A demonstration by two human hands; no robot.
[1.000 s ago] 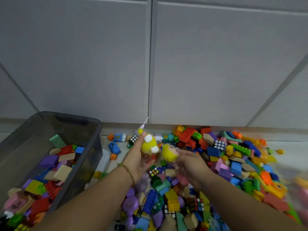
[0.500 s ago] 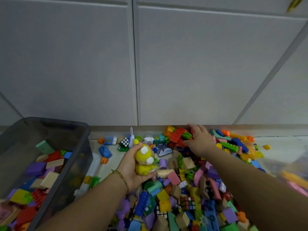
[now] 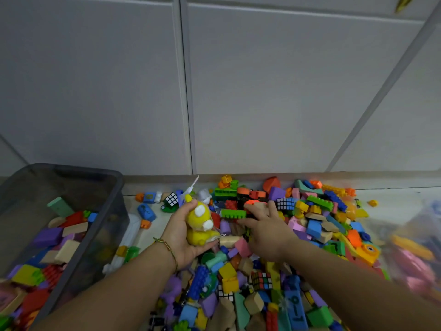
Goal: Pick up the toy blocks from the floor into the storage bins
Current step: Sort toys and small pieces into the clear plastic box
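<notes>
Loose toy blocks (image 3: 310,225) of many colours cover the floor at centre and right. My left hand (image 3: 181,237) grips two yellow toy figures (image 3: 199,223) above the pile's left edge. My right hand (image 3: 265,230) reaches over the pile's middle, palm down. Its thumb and fingers pinch the right end of a green studded brick (image 3: 232,213), and its fingertips touch an orange piece (image 3: 253,201). The dark grey storage bin (image 3: 119,187) stands on the left, partly filled with blocks.
A grey panelled wall (image 3: 262,91) rises right behind the pile. Small puzzle cubes (image 3: 171,199) lie among the blocks. A clear plastic bin (image 3: 415,247) shows blurred at the right edge. A bare strip of floor (image 3: 155,235) separates the grey bin and the pile.
My right hand has drawn back from the far red blocks by the wall to the green brick. My left hand still holds the yellow figures, slightly higher.
</notes>
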